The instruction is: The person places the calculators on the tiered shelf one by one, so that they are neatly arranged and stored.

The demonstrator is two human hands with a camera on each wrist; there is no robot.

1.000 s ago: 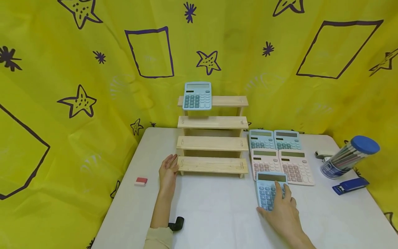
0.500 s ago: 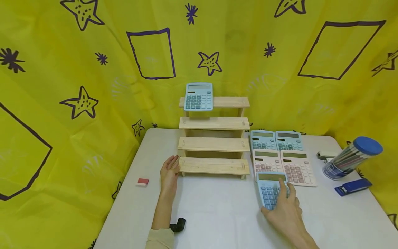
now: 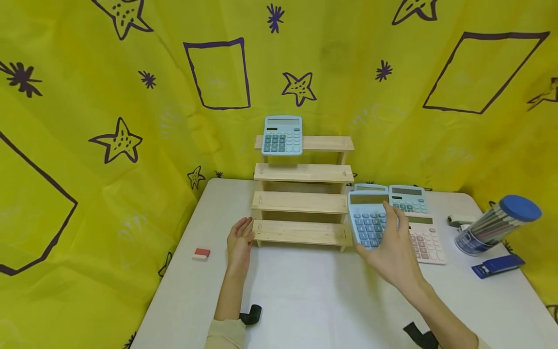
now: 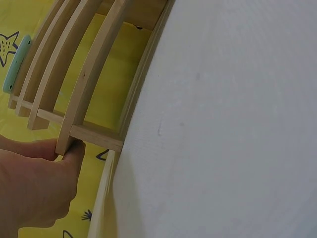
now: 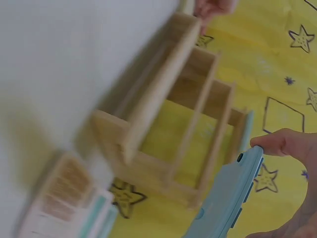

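The right hand grips a light, rigid calculator by its edges; smooth plastic may slip. The left hand rests open against the shelf.

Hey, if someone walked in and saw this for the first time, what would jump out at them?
First the yellow backdrop with purple stars and squares behind the white table. Then the stepped wooden rack at the table's back, a blue calculator on its top step, the left hand touching its lowest step. The right hand holds another blue calculator lifted beside the rack.
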